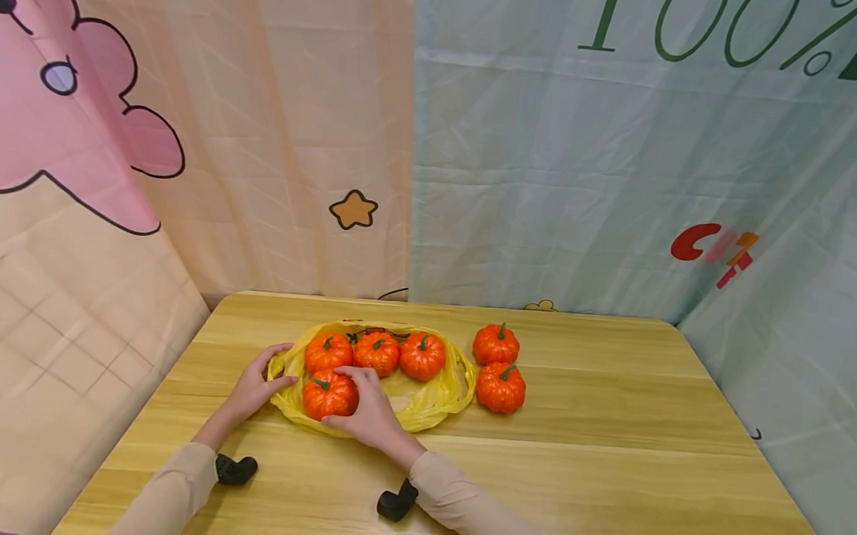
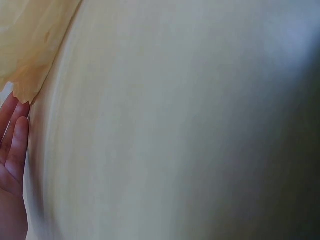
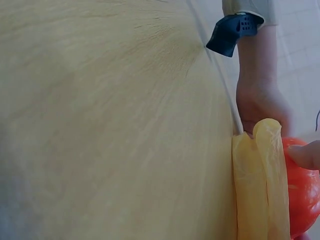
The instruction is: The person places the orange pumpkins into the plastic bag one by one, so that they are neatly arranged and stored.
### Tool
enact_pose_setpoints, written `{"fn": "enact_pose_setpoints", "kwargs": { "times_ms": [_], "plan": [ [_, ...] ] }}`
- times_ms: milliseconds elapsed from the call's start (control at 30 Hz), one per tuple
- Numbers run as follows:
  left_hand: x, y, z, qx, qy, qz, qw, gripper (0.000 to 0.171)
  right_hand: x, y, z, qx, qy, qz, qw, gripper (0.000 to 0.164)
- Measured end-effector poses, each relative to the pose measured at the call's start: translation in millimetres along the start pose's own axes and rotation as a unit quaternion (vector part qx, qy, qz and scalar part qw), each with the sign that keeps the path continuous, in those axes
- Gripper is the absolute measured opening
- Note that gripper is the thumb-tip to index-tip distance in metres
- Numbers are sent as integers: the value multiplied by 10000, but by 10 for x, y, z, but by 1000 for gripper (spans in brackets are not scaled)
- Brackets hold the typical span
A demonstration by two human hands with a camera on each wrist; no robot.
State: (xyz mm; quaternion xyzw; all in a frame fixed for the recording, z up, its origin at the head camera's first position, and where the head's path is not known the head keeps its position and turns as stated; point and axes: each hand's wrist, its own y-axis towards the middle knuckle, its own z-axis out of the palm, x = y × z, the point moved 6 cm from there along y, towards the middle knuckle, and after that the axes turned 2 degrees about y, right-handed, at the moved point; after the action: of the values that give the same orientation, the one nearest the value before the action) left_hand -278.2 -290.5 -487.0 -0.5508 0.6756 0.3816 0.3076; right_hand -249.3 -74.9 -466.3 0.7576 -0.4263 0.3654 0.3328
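Observation:
A yellow plastic bag [image 1: 433, 407] lies spread wide on the table, with several small orange pumpkins inside. My right hand [image 1: 373, 413] grips the nearest pumpkin [image 1: 325, 397] at the bag's front left, thumb at the front and fingers behind. The right wrist view shows that pumpkin [image 3: 302, 195] behind the bag's raised side [image 3: 260, 185], with a thumb on it. At the bag's left rim, my left hand [image 1: 254, 384] holds the plastic between thumb and fingers. In the left wrist view, the fingers [image 2: 19, 140] touch the bag's edge [image 2: 35, 55].
Two more pumpkins stand outside the bag to its right, one at the back [image 1: 496, 345] and one in front [image 1: 501, 388]. The wooden table [image 1: 644, 436] meets hanging printed curtains [image 1: 518, 184] behind. Black wrist devices [image 1: 236, 471] sit on both sleeves.

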Motion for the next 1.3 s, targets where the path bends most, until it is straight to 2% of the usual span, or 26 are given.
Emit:
{"fn": "enact_pose_setpoints", "kwargs": {
  "times_ms": [400, 733, 933, 1300],
  "plan": [
    [-24, -9, 4, 10, -98, 50, 9999, 56, 33, 29, 49, 92, -82, -261, 9996, 68],
    [-16, -10, 11, 70, -322, -61, 9994, 54, 53, 24, 64, 223, 30, -138, 9997, 64],
    [-9, 2, -3, 110, -329, -55, 9994, 55, 17, 15, 54, 261, -172, -77, 9995, 63],
    [-2, 15, -5, 62, -258, -35, 9996, 56, 5, -2, 18, 393, -501, -253, 9976, 64]
  ]
}}
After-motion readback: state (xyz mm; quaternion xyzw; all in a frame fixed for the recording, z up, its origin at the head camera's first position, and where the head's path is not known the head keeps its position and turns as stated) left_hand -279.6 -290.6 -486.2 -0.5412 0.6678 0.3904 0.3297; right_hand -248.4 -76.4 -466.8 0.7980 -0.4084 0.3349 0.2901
